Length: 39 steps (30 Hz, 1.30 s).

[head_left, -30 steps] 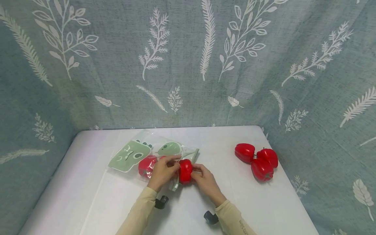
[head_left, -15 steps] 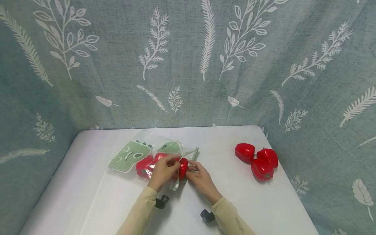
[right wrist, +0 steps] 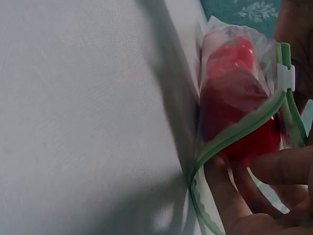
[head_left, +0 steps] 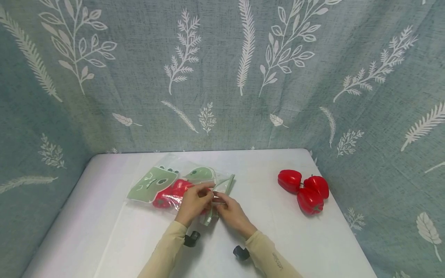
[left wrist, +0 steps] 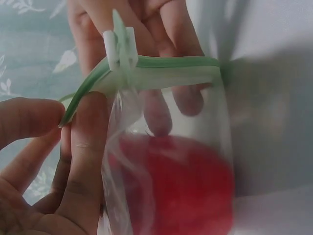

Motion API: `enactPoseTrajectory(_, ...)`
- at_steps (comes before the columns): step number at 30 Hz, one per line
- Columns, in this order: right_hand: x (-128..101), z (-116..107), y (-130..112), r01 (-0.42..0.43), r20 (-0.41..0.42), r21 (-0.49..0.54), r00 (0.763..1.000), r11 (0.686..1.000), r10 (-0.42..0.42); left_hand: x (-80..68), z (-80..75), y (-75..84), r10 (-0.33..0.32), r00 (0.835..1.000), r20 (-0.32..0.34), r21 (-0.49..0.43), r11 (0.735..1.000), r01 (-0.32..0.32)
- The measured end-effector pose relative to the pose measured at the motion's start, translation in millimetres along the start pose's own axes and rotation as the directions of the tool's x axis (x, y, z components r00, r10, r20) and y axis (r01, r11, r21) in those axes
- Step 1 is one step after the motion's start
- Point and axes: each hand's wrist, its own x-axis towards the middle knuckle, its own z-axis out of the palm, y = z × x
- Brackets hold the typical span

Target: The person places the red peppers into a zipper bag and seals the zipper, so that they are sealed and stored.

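Bag (head_left: 163, 187) mouth between both hands' fingers (head_left: 208, 195)

A white table (head_left: 104, 239) carried a clear bag (head_left: 174, 185) with red peppers inside, left of centre. Three more peppers (head_left: 307, 189) lay clustered, touching, near its right edge.

Three loose red peppers (head_left: 307, 188) at three o'clock; two more peppers (head_left: 172, 191) inside one zip bag (head_left: 180, 185); one worktop (head_left: 104, 239); two hands.
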Motion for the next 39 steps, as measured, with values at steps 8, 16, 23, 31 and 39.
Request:
enactPoseTrajectory(8,0.5,5.4,-5.5,-0.019,0.03,-0.032,0.999,0.999,0.02,0.2,0.5,-0.5,0.005,1.0,-0.008,0.022,1.0,-0.005)
enactPoseTrajectory(16,-0.8,4.6,-0.4,-0.02,0.032,-0.045,0.999,0.999,0.022,-2.3,-0.3,-0.8,0.012,1.0,-0.009,0.026,1.0,-0.012)
enactPoseTrajectory(23,-5.9,-2.0,2.1,-0.047,0.033,-0.009,0.998,0.999,0.047,-3.3,-0.7,-2.5,0.021,1.0,-0.008,-0.005,1.0,-0.021)
enactPoseTrajectory(31,-10.6,-15.9,0.6,-0.028,0.028,0.005,0.999,1.0,0.028,-2.6,-0.8,-4.3,-0.019,1.0,-0.002,-0.027,0.999,0.019)
enactPoseTrajectory(39,-12.2,-35.2,-5.2,-0.017,-0.029,-0.086,0.999,0.996,0.015,-3.4,-0.4,-3.3,-0.07,0.997,0.013,-0.04,0.997,0.071)
